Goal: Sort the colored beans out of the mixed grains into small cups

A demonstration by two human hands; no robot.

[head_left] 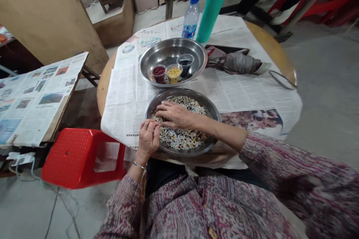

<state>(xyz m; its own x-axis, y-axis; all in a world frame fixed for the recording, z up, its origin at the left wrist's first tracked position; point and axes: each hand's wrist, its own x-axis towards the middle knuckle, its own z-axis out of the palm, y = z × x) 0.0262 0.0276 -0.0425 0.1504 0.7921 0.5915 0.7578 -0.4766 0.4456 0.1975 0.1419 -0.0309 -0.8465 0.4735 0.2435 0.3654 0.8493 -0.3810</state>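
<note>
A steel basin [217,119] nearest my body holds a mix of white, black, yellow and dark red grains and beans [185,140]. My right hand [176,115] reaches over it from the right, palm down, its fingers apart and bent toward the mix near the left side. At the basin's left rim is my left hand [148,138], fingers curled closed; what they hold, if anything, is hidden. Just behind, a second steel basin [146,56] contains three clear plastic cups: one with red beans [158,73], one with yellow beans [174,74], one with black beans [185,63].
Newspaper [123,97] covers the round table. Toward its back stand a water bottle [191,18] and a teal flask [213,7]. A folded grey umbrella [235,61] lies right of the basins. A red stool [73,157] and a newspaper-covered table [42,101] are on the left.
</note>
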